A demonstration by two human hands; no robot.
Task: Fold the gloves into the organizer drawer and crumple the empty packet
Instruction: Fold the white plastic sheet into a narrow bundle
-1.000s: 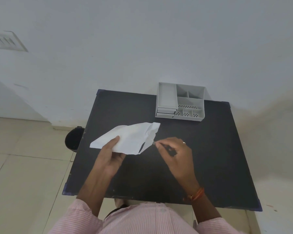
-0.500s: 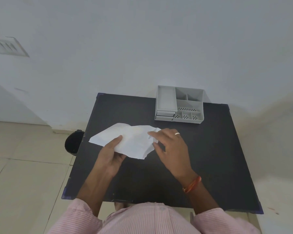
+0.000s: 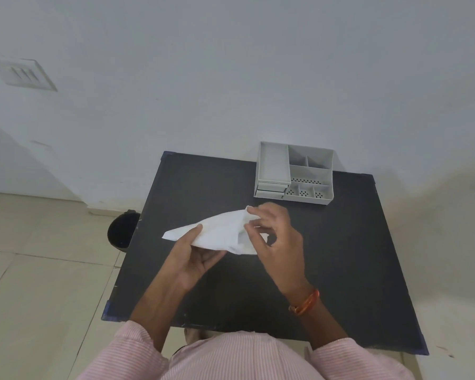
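Note:
A white paper packet (image 3: 220, 233) is held above the middle of the black table (image 3: 340, 256). My left hand (image 3: 195, 253) grips its near left part, thumb on top. My right hand (image 3: 274, 237) pinches the packet's right end, fingers curled over its torn edge. The grey organizer (image 3: 295, 174) stands at the table's far edge, with its small drawers (image 3: 270, 190) at the front left, pushed in. No gloves are visible outside the packet.
A black bin (image 3: 122, 231) stands on the tiled floor by the table's left edge. The white wall rises right behind the organizer. Bare black table surface lies to the right of and in front of my hands.
My right hand moved up from below the packet's open end onto its right edge and now pinches it. The packet has tilted and folded narrower. My left hand's grip stays.

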